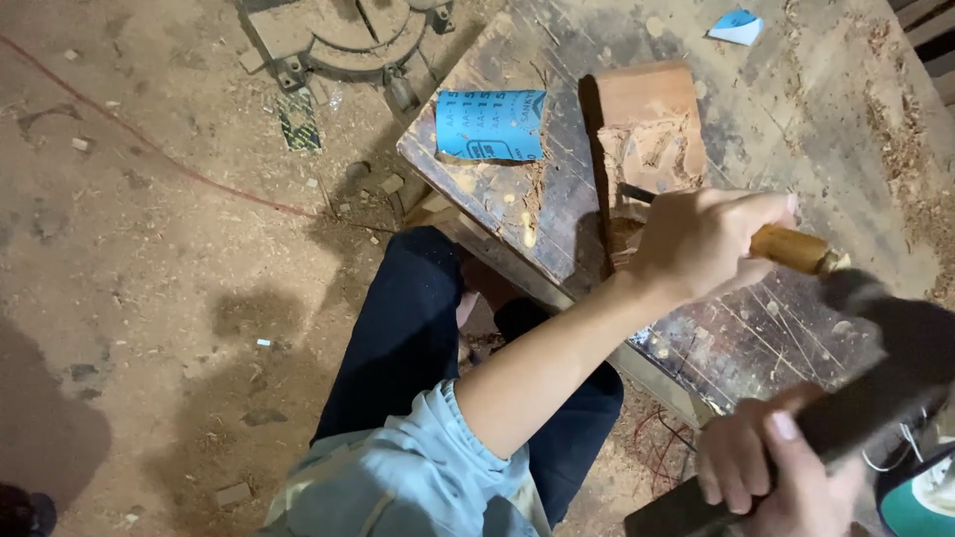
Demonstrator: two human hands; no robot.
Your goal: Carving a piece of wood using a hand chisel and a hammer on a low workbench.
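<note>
My left hand (701, 242) is closed around a chisel with a light wooden handle (793, 249). Its dark blade (635, 193) is set into the rough carved face of a reddish wood block (647, 109), which lies on a worn dark wooden bench (756, 338). My right hand (761, 465), at the lower right, grips a dark mallet (895, 363). The mallet is blurred, and its head sits close behind the end of the chisel handle. Pale chips lie around the carved hollow.
A blue sheet of sandpaper (489, 124) lies on the bench's left end, and a smaller blue scrap (736, 27) lies further back. My dark-trousered knees (418, 318) are against the bench. A metal machine base (348, 40) and a thin red cable (149, 149) lie on the sawdust-covered floor.
</note>
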